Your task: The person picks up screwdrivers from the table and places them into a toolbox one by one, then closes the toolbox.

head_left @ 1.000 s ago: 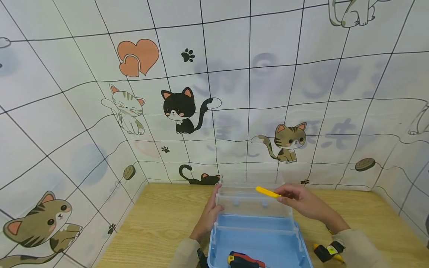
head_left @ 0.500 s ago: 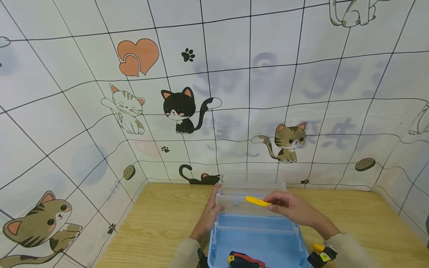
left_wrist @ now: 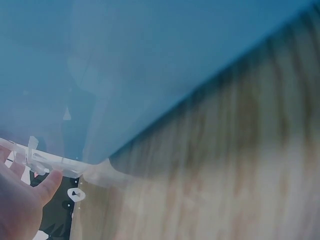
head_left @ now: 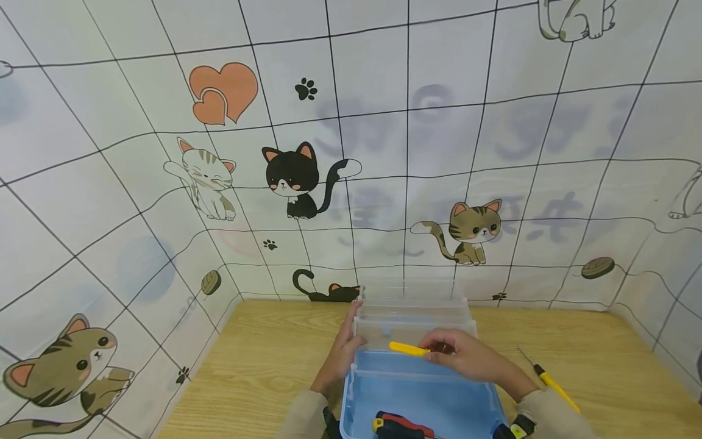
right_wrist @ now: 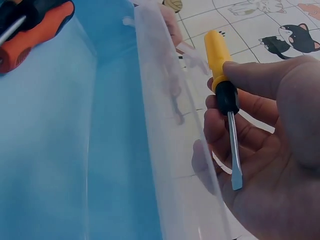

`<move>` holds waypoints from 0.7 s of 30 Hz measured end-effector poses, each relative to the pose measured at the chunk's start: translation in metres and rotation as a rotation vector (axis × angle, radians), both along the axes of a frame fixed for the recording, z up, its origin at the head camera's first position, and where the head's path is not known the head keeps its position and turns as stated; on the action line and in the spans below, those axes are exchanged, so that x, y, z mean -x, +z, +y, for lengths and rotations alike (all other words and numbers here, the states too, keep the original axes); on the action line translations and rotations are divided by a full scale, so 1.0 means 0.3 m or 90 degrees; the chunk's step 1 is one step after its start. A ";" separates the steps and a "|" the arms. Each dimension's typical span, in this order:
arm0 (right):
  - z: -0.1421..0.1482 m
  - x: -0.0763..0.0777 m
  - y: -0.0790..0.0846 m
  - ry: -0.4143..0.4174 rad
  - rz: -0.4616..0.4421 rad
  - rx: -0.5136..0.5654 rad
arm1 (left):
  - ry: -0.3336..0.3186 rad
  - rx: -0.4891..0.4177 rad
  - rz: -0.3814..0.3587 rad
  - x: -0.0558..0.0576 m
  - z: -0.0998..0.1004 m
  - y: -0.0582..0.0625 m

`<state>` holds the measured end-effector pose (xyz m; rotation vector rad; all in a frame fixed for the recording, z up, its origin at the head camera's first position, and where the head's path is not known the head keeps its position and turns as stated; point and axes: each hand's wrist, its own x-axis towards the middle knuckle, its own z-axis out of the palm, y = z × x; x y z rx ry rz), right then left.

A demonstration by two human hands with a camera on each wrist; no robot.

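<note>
My right hand (head_left: pixel 463 356) pinches a small flathead screwdriver (right_wrist: pixel 218 55) between thumb and fingers, over the back part of a blue toolbox (head_left: pixel 444 396). Its yellow handle points left in the head view, and the right wrist view shows the black collar and flat steel tip lying towards the palm. At the left edge of the raised clear lid (head_left: pixel 378 334), my left hand (head_left: pixel 340 356) grips with thumb and fingers. Inside the box, near the bottom of the head view, lie handles of red and black screwdrivers (head_left: pixel 406 424), partly cut off.
On the wooden table (head_left: pixel 274 353), right of the box, lies another yellow and black screwdriver (head_left: pixel 556 389), its thin shaft pointing away. A cat-print cloth wall (head_left: pixel 384 201) stands close behind the lid. Along the box's back runs a translucent tray (right_wrist: pixel 150 100).
My right hand has moved left and down with the screwdriver, from beside the lid to above the box's back. The screwdriver on the table has come into view. My left hand stays put.
</note>
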<state>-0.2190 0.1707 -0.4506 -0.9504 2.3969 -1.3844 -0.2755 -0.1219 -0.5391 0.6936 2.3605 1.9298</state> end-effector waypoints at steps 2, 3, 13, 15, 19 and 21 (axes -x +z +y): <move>-0.002 0.001 -0.008 -0.003 -0.007 -0.010 | -0.001 -0.001 -0.003 0.001 0.000 0.000; -0.002 0.001 -0.012 -0.003 -0.009 -0.014 | -0.001 0.000 -0.003 0.001 0.001 0.001; -0.001 0.005 -0.043 -0.007 -0.009 -0.045 | 0.003 -0.005 -0.016 0.003 0.001 -0.003; 0.000 0.006 -0.046 -0.006 -0.009 -0.044 | 0.005 -0.005 -0.017 0.003 0.001 -0.004; -0.001 0.006 -0.047 -0.002 -0.017 -0.032 | 0.007 -0.007 -0.019 0.003 0.001 -0.001; -0.001 0.005 -0.049 0.003 -0.022 -0.023 | 0.008 -0.008 -0.021 0.002 0.001 0.000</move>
